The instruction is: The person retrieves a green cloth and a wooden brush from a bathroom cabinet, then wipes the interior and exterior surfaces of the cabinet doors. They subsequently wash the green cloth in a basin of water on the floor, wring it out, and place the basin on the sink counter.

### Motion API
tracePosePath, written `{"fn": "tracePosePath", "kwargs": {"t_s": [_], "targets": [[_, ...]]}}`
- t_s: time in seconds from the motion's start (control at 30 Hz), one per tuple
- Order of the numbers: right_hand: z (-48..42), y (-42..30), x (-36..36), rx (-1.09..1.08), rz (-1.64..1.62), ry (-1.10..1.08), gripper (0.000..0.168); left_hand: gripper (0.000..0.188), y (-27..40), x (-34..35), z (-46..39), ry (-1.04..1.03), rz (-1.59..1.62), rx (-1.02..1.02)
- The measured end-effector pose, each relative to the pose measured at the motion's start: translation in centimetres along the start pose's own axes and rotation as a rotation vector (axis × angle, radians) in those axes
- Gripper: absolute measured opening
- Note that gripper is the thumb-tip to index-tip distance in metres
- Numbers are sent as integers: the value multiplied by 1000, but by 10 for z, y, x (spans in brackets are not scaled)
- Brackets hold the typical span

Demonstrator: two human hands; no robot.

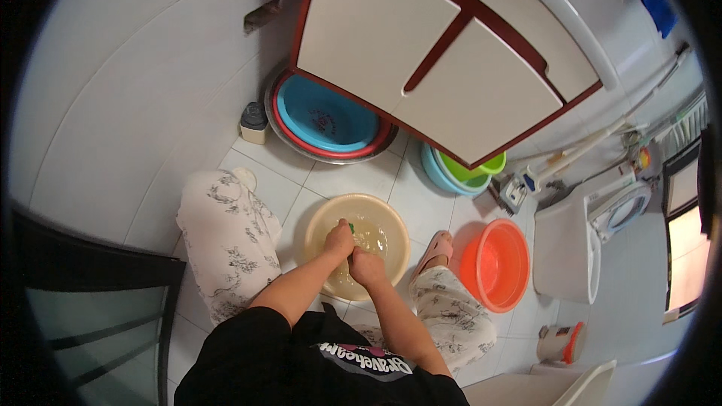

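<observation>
A cream plastic basin [400,237] with water in it stands on the tiled floor between my feet. Over its middle are both hands, close together. My left hand [339,241] is curled, and a small green thing [352,228] shows beside its fingers. Just to the right and slightly lower, my right hand [366,267] is curled too, with its thumb side near the left hand. What either hand holds is mostly hidden by the fingers, so I cannot tell what it is.
An orange basin [523,265] stands right of my foot. Stacked blue and red basins [327,110] and green and light-blue basins [445,175] sit under the cabinet [372,28]. A mop [575,158] leans near the toilet [564,248]; a bin [558,344] stands lower right.
</observation>
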State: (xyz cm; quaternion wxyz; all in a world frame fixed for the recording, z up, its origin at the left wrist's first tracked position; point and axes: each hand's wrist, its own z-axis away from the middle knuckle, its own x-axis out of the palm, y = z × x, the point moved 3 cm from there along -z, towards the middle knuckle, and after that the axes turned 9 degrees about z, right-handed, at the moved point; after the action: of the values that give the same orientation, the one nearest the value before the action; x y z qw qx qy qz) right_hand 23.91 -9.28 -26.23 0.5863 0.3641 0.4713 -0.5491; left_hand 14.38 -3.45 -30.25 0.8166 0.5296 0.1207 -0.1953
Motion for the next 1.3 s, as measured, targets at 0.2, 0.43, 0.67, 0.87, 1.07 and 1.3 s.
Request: {"fn": "tracePosePath", "kwargs": {"t_s": [0.2, 0.43, 0.67, 0.87, 1.07, 1.3], "targets": [[11, -1, -5, 83, -78, -30, 28, 45, -15, 10, -6, -84, 13, -13], [29, 22, -35, 497, -1097, -213, 25, 82, 19, -4, 18, -83, 423, 94], [41, 48, -50, 466, -1911, -360, 25, 70, 54, -31, 49, -295, 405, 630], [38, 28, -101, 302, -1835, -534, 33, 78, 75, -45, 82, 10, 270, 1072], [48, 25, -116, 185, -1598, -632, 38, 39, 80, -47, 87, 224, 196, 1234], [46, 36, -159, -66, -1057, -574, 24, 33, 115, -65, 71, -232, -320, 1158]]}}
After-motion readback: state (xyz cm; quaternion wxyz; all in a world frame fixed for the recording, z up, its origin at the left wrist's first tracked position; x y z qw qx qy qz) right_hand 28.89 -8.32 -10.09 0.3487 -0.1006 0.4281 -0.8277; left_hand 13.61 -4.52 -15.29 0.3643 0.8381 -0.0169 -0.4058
